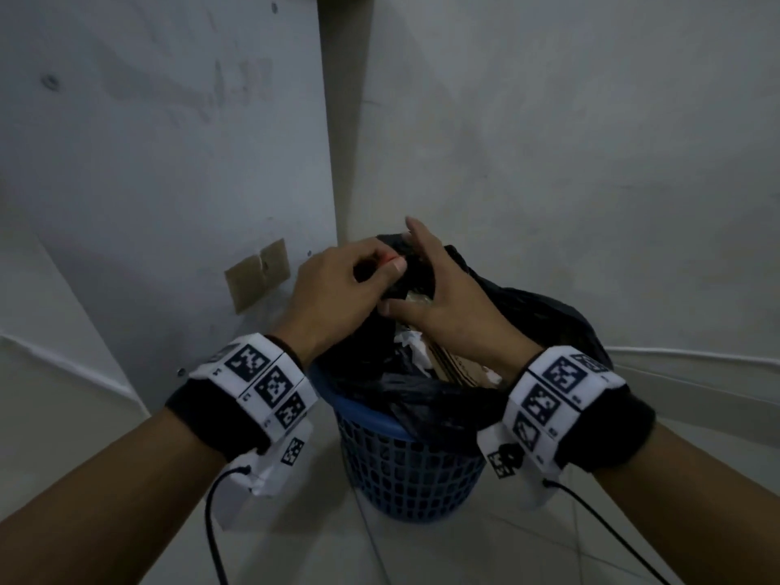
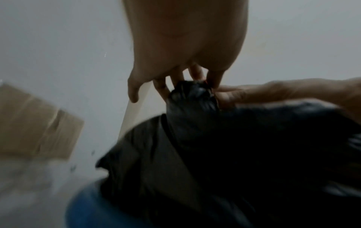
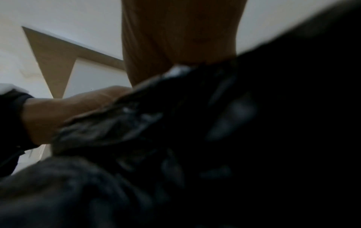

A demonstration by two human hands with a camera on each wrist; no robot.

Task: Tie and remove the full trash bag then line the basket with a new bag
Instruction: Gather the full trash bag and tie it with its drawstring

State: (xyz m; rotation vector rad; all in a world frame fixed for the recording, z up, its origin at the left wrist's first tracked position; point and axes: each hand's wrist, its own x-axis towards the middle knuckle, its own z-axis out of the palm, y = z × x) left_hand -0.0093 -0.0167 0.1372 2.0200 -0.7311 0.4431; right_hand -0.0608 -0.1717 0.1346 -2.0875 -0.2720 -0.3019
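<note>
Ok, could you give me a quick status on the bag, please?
Left hand pinches bag top; right hand on it, grip unclear. Bag untied, in basket. Nothing in the way.

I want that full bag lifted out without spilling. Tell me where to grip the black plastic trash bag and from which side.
Grip the black plastic trash bag at its bunched neck, where the left hand pinches the gathered plastic and the right hand rests against it. Come from above: the neck stands over the blue mesh basket, while the near side still gapes over paper and cardboard.
</note>
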